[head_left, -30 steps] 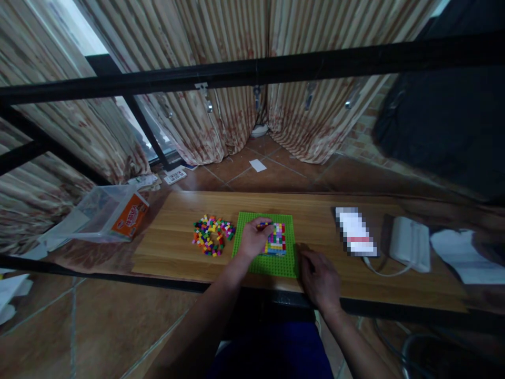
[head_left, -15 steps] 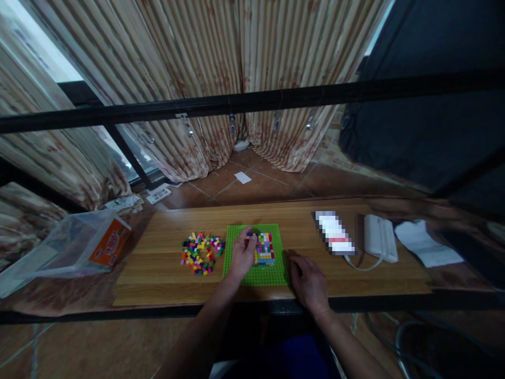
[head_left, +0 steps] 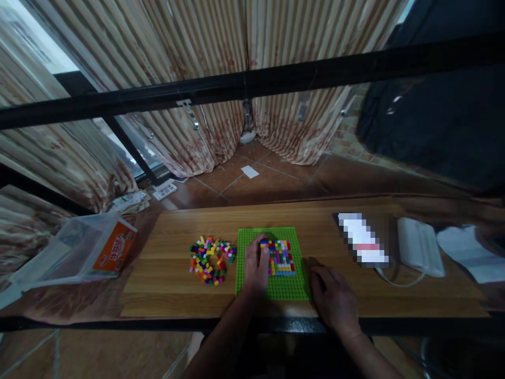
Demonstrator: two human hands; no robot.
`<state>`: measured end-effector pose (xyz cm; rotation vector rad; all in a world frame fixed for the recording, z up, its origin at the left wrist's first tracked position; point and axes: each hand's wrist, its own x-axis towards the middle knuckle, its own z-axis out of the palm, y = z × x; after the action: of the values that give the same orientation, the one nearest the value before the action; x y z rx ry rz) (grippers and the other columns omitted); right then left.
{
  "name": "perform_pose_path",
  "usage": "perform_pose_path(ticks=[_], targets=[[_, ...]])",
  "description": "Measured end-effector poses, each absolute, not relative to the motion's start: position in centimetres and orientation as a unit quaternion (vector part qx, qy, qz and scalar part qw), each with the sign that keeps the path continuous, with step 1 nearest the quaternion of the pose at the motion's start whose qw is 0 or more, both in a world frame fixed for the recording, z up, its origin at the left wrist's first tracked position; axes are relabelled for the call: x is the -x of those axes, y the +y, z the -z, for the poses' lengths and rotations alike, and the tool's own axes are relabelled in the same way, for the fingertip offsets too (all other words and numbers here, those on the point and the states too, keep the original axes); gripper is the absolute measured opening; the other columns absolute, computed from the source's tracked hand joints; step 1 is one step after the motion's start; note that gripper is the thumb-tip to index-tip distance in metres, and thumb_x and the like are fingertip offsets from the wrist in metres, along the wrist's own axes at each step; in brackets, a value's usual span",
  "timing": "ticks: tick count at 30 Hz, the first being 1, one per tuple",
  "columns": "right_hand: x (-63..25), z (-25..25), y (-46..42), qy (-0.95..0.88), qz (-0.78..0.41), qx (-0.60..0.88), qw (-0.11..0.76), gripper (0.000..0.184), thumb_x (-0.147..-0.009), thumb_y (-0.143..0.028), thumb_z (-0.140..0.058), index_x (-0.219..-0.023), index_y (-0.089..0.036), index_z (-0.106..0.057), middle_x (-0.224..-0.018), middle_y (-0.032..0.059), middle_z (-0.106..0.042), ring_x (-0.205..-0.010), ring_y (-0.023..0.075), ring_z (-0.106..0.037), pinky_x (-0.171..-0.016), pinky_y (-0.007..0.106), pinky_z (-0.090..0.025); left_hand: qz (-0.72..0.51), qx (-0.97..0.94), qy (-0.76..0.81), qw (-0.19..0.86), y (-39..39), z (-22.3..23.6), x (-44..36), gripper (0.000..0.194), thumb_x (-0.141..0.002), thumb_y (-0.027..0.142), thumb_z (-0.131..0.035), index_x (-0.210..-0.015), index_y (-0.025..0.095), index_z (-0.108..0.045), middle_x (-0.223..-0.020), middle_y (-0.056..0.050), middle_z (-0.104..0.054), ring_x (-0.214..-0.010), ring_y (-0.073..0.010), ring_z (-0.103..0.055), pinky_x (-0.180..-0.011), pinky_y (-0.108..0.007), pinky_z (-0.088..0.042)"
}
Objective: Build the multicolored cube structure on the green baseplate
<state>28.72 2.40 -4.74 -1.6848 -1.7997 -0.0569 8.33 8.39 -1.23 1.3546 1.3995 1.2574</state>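
A green studded baseplate (head_left: 284,288) lies on the wooden table, with a multicoloured patch of small toy bricks (head_left: 282,258) pressed onto its middle. My left hand (head_left: 255,266) lies over the plate's left half, thumb and index finger closed together at the patch's left edge. Whatever is between those fingertips is hidden. Resting on the wood, my right hand (head_left: 335,297) is loosely curled beside the plate's right edge, with nothing visible in it. A loose pile of small coloured bricks (head_left: 207,258) is spread just left of the plate.
A phone-like device with a blurred screen (head_left: 363,239) lies right of the plate, cabled to a white box (head_left: 420,247). White paper (head_left: 469,252) is farther right. A clear plastic bin (head_left: 90,252) with an orange label stands left of the table (head_left: 158,273). A black rail (head_left: 221,87) crosses beyond.
The camera view has shifted, so the plate and table appear farther right and closer. My left hand stays at the patch's left edge; my right hand still rests beside the plate.
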Motion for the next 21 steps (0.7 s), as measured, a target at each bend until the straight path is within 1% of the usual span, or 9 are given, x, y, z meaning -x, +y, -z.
perform_pose_path(ticks=[5, 10, 13, 17, 19, 21], targets=[[-28.8, 4.6, 2.2, -0.696, 0.021, 0.647, 0.310, 0.022, -0.097, -0.031, -0.048, -0.101, -0.021, -0.067, -0.097, 0.0091, -0.073, -0.088, 0.0230, -0.068, -0.080, 0.036, -0.053, -0.478, -0.543, 0.561, 0.402, 8.2, 0.8, -8.3, 0.043, -0.098, 0.040, -0.046, -0.135, 0.020, -0.056, -0.131, -0.012, -0.062, -0.122, -0.0257, -0.055, -0.109, -0.042, -0.041], [-29.0, 4.4, 1.9, -0.701, 0.008, 0.646, 0.301, 0.020, -0.097, -0.032, -0.049, -0.102, -0.023, -0.066, -0.097, 0.0090, -0.072, -0.087, 0.0240, -0.067, -0.080, 0.037, -0.052, -0.463, -0.542, 0.564, 0.417, 8.5, 0.2, -8.4, 0.042, -0.095, 0.040, -0.049, -0.131, 0.022, -0.059, -0.125, -0.011, -0.063, -0.115, -0.0264, -0.057, -0.104, -0.041, -0.045], [-29.3, 4.6, 1.9, -0.703, 0.009, 0.646, 0.297, 0.023, -0.097, -0.036, -0.047, -0.102, -0.023, -0.066, -0.099, 0.0100, -0.072, -0.086, 0.0252, -0.067, -0.077, 0.038, -0.051, -0.469, -0.547, 0.559, 0.410, 8.6, 0.1, -8.5, 0.043, -0.095, 0.042, -0.050, -0.133, 0.022, -0.058, -0.125, -0.011, -0.063, -0.114, -0.0266, -0.058, -0.101, -0.040, -0.046], [-29.7, 5.1, 2.0, -0.699, 0.025, 0.653, 0.290, 0.032, -0.096, -0.043, -0.045, -0.101, -0.023, -0.068, -0.097, 0.0107, -0.073, -0.081, 0.0260, -0.067, -0.071, 0.038, -0.051, -0.485, -0.564, 0.545, 0.386, 8.6, 0.3, -8.8, 0.042, -0.097, 0.042, -0.049, -0.133, 0.022, -0.058, -0.126, -0.010, -0.064, -0.117, -0.0261, -0.057, -0.106, -0.040, -0.043], [-29.9, 5.2, 2.3, -0.695, 0.035, 0.660, 0.285, 0.034, -0.096, -0.044, -0.044, -0.101, -0.022, -0.069, -0.098, 0.0122, -0.073, -0.078, 0.0260, -0.066, -0.067, 0.038, -0.048, -0.484, -0.570, 0.548, 0.376, 8.7, 0.5, -8.9, 0.040, -0.098, 0.041, -0.048, -0.132, 0.022, -0.059, -0.124, -0.010, -0.067, -0.117, -0.0254, -0.057, -0.108, -0.040, -0.041], [-29.9, 5.1, 2.5, -0.690, 0.037, 0.662, 0.291, 0.036, -0.096, -0.043, -0.044, -0.100, -0.020, -0.071, -0.097, 0.0142, -0.073, -0.077, 0.0260, -0.065, -0.066, 0.038, -0.047, -0.485, -0.572, 0.549, 0.368, 8.9, 0.6, -9.0, 0.039, -0.098, 0.041, -0.048, -0.130, 0.021, -0.060, -0.124, -0.010, -0.067, -0.118, -0.0255, -0.058, -0.109, -0.040, -0.041]])
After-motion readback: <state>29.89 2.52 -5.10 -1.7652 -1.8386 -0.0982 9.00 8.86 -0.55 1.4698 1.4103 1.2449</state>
